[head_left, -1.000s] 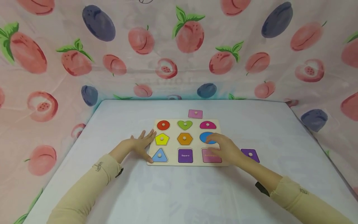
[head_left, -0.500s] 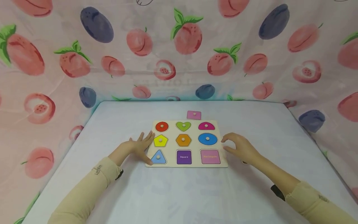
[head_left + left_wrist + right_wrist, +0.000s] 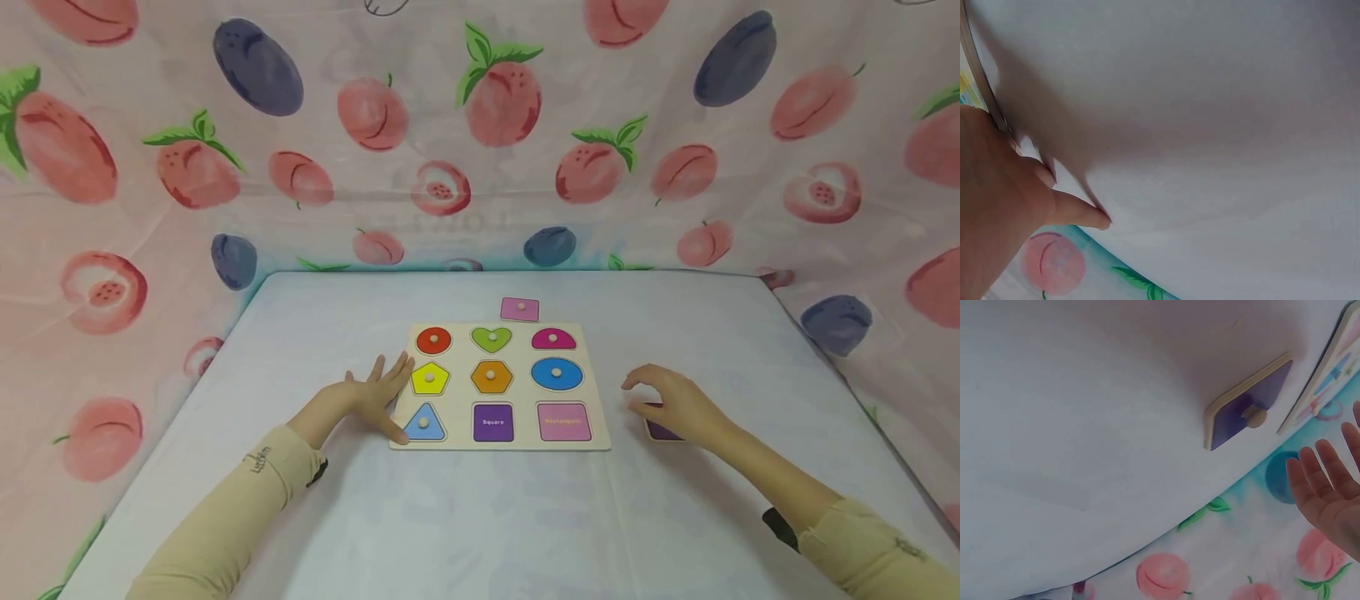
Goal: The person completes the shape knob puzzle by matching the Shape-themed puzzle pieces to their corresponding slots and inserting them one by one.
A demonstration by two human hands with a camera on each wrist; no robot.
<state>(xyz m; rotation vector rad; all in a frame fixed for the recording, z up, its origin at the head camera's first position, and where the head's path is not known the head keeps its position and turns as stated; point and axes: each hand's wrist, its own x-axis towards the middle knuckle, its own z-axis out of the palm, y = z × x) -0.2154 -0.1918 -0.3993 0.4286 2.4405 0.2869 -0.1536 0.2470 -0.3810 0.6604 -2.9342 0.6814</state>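
Observation:
A wooden shape puzzle board lies mid-table with several coloured knobbed pieces seated in it; its purple "Square" slot and pink rectangle slot show printed labels only. My left hand lies flat on the table, fingers straight against the board's left edge. My right hand hovers just right of the board, fingers relaxed, over a loose purple square piece. In the right wrist view that piece lies on the table apart from the straight fingers.
A loose pink rectangle piece lies just beyond the board's far edge. The white table is ringed by a fruit-print curtain at the back and both sides.
My right hand has left the blue oval on the board and moved right, over the purple square piece. The left hand has stayed in place.

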